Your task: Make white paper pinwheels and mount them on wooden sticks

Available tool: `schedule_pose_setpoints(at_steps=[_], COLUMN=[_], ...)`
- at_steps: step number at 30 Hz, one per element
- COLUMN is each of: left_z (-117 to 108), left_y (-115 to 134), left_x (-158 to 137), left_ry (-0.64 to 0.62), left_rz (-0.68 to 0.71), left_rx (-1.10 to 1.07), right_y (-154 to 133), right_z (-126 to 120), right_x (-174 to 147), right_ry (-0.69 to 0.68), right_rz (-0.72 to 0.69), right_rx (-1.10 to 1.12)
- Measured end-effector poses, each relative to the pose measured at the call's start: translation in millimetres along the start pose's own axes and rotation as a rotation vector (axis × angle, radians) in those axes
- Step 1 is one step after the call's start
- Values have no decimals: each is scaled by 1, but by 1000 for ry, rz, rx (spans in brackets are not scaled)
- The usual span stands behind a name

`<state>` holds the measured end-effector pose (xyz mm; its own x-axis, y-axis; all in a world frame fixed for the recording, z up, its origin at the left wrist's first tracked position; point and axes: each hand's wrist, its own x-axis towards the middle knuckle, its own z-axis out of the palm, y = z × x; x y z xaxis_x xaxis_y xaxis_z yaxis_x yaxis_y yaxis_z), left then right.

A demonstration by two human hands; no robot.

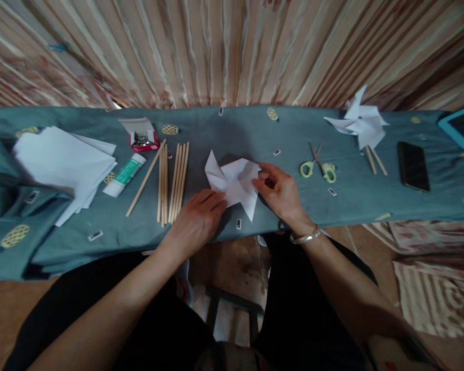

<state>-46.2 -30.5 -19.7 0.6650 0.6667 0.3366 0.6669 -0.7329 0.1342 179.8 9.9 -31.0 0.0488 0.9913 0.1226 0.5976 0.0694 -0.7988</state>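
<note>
A white paper pinwheel [237,181] lies on the cloth-covered table in front of me, its blades folded and pointing outward. With its fingers closed on the lower left edge of the paper is my left hand [201,216]. My right hand [279,189] pinches the pinwheel's right side near a blade tip. Just left of the pinwheel, wooden sticks [179,183] lie in two groups, with one stick [145,180] slanting apart. Green-handled scissors [317,164] rest open to the right of my right hand.
At left are a stack of white paper [67,165], a glue tube [124,175] and an open red box [142,138] of small metal pieces. On the right stand out finished-looking pinwheels [361,123] with sticks, a phone [413,166] and a blue-framed tablet [462,126]. A striped curtain [216,51] hangs behind.
</note>
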Motion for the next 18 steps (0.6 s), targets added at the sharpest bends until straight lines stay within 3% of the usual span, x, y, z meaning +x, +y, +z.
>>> schedule_pose_setpoints(at_steps=[14,18], left_z=[2,4], left_y=[-24,-22], left_x=[0,1], left_ry=[71,83], left_rz=[-60,-73], left_rx=[123,108], right_y=[-13,-11], right_z=[-11,-14], right_x=[-20,-20], right_ry=[-114,-79], right_rz=[-61,-80], right_rx=[21,-67])
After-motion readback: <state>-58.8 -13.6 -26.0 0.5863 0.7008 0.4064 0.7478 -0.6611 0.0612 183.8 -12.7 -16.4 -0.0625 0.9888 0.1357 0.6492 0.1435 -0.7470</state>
